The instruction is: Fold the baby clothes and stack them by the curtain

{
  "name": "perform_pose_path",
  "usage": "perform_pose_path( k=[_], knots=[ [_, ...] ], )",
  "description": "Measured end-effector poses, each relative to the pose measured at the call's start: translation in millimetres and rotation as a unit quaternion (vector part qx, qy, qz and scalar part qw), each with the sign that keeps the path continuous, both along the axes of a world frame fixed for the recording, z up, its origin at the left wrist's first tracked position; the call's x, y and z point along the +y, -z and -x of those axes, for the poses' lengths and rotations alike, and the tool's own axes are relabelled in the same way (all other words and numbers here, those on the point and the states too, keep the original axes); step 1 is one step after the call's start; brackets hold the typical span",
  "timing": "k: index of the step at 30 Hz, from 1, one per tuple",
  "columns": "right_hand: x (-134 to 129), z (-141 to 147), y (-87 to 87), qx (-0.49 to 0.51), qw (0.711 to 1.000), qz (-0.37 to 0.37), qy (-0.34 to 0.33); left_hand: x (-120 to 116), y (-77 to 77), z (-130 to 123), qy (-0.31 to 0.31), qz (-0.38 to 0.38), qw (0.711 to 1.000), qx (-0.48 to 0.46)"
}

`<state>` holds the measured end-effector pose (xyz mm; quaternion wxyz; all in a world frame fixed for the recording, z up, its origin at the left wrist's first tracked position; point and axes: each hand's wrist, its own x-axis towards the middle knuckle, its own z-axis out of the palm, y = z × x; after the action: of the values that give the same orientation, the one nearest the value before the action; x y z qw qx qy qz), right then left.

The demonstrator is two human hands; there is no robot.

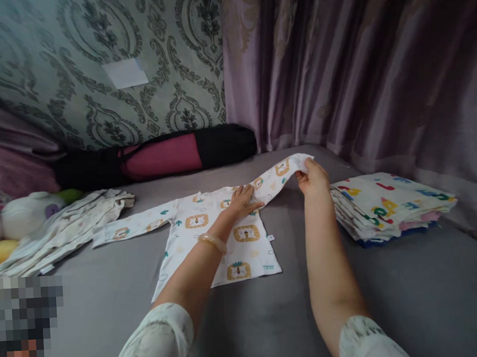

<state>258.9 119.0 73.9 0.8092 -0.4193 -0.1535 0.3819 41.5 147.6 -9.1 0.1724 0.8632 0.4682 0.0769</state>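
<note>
A small white long-sleeved shirt with a lion print lies spread on the grey bed sheet. My left hand rests flat near its right shoulder, fingers spread, pressing on the cloth. My right hand pinches the cuff end of the right sleeve and holds it raised off the sheet, so the sleeve slopes up from the shoulder. The left sleeve lies stretched out flat to the left. A bangle circles my left wrist.
To the right is a stack of folded clothes with a colourful print on top. More clothes lie at the left beside a white plush toy. A long black and maroon bag lies along the wall, near purple curtains.
</note>
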Motion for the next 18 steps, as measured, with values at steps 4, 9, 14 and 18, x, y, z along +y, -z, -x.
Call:
perform_pose_path(
  k=[4,9,14,18],
  knots=[
    [4.3,14.7,-3.4,0.033,0.999,0.012,-0.012,3.7,-10.1,-2.5,0.01,0.019,0.998,0.063],
    [4.0,29.7,-9.9,0.052,0.998,-0.005,-0.047,13.7,-19.1,-4.7,0.032,0.047,0.991,0.122],
    [2.7,44.1,-14.8,0.047,0.995,-0.021,-0.081,20.6,-29.1,-6.3,0.042,0.065,0.987,0.138],
    [1.5,59.6,-19.4,0.037,0.994,-0.018,-0.106,22.8,-30.3,-6.5,0.039,0.065,0.989,0.123]
  ],
)
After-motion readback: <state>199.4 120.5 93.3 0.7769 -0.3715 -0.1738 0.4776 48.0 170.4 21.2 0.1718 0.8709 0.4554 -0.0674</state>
